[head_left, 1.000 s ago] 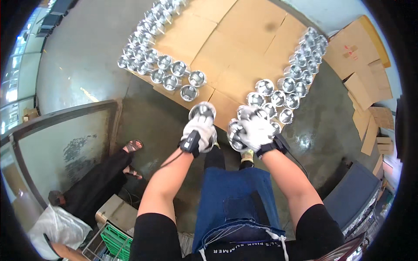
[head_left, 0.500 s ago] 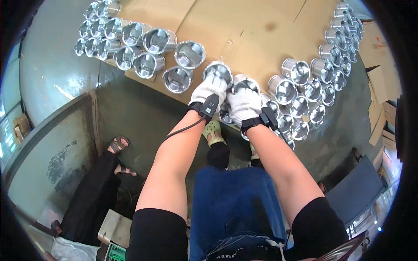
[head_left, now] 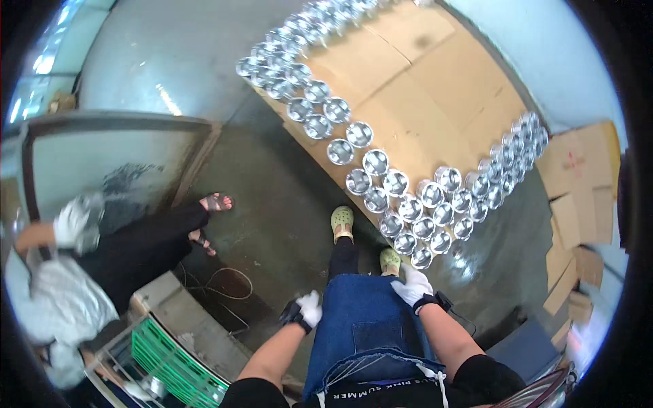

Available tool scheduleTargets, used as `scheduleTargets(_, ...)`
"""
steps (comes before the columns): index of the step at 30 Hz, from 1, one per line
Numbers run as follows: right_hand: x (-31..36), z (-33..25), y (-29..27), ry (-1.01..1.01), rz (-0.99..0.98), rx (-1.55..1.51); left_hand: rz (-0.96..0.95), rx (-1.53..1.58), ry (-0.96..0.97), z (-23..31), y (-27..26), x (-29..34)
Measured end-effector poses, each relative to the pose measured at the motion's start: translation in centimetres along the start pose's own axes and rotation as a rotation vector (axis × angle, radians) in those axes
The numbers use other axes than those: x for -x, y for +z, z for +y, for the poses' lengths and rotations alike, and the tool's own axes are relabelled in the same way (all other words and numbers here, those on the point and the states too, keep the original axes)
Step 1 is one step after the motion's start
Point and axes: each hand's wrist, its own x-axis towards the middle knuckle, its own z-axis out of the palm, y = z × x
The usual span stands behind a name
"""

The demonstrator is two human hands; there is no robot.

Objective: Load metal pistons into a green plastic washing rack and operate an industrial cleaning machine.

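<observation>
One silvery cylinder (head_left: 422, 257) sits just beyond the right hand (head_left: 412, 288).

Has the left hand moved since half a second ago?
Yes, the left hand has drawn back from the cardboard-covered table toward the blue apron.

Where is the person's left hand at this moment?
In the head view, the left hand is low and just left of centre, beside the left edge of the blue apron, below the left shoe in the picture.
</observation>
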Motion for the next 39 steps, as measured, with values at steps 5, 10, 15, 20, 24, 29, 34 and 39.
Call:
scheduleTargets(5,5.0,1.8,-5.0,0.232,-0.267,0.123,-0.344,0.154,-0.429,-0.5,10.4,18.1)
scheduleTargets(10,12.1,-0.3,-7.8,0.068,-0.179,0.230,-0.338,0.407,-0.530,3.7,23.4,29.8)
scheduleTargets(15,13.9,1.3,-5.0,-0.118,-0.095,0.206,-0.089,0.780,-0.763,5.0,25.7,32.8)
scheduleTargets(20,20.2,-6.5,1.6,-0.385,-0.283,-0.059,0.226,1.406,-1.332,5.1,32.7,36.5)
scheduleTargets(24,25.4,-11.1,10.0,-0.610,-0.436,-0.083,0.258,1.152,-1.135,4.5,39.8,43.5)
scheduleTargets(29,37.9,-17.5,19.6,-0.986,-0.398,-0.224,0.399,1.277,-1.348,2.8,42.5,55.5)
scheduleTargets(34,49.6,-25.2,25.7,-1.457,-0.359,-0.116,0.859,1.114,-1.403,-3.7,45.9,66.3)
scheduleTargets(39,57.9,-30.4,29.6,-1.861,-0.114,-0.025,1.483,0.630,-1.292,-12.0,38.9,73.1)
